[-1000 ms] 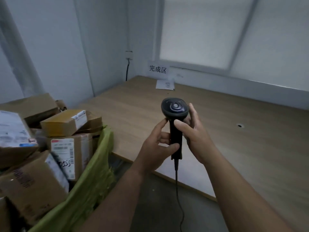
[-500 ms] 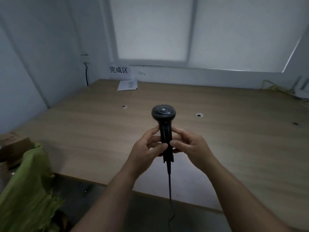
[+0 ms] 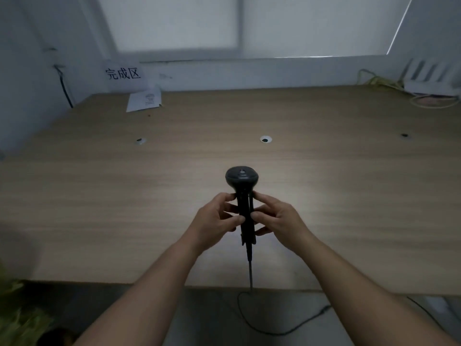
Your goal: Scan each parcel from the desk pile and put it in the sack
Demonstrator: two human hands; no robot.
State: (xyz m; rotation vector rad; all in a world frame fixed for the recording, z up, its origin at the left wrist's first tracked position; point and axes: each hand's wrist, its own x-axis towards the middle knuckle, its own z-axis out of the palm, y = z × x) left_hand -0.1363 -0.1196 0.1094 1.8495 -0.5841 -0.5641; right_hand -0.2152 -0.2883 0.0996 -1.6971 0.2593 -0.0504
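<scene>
Below the near edge of the desk [image 3: 99,196], at its left end, a scrap of the green sack [image 3: 15,320] is showing; whatever is lying inside is out of view. The cable [image 3: 250,270] is hanging over that near edge and looping on the floor. Just above the desk's near middle, the left hand [image 3: 214,221] and the right hand [image 3: 279,218] are both pinching the handle of the black scanner [image 3: 241,179] from either side, holding it head upward. It is looking like light, stiff plastic, best taken in one fist round the slim handle, with the lead probably tugging a little. No parcel is showing on the desk, so their weight cannot be judged. At the desk's far left corner a paper sheet [image 3: 144,101] is lying under a wall sign [image 3: 123,73]; at its far right, wires [image 3: 374,79] are bunching.
</scene>
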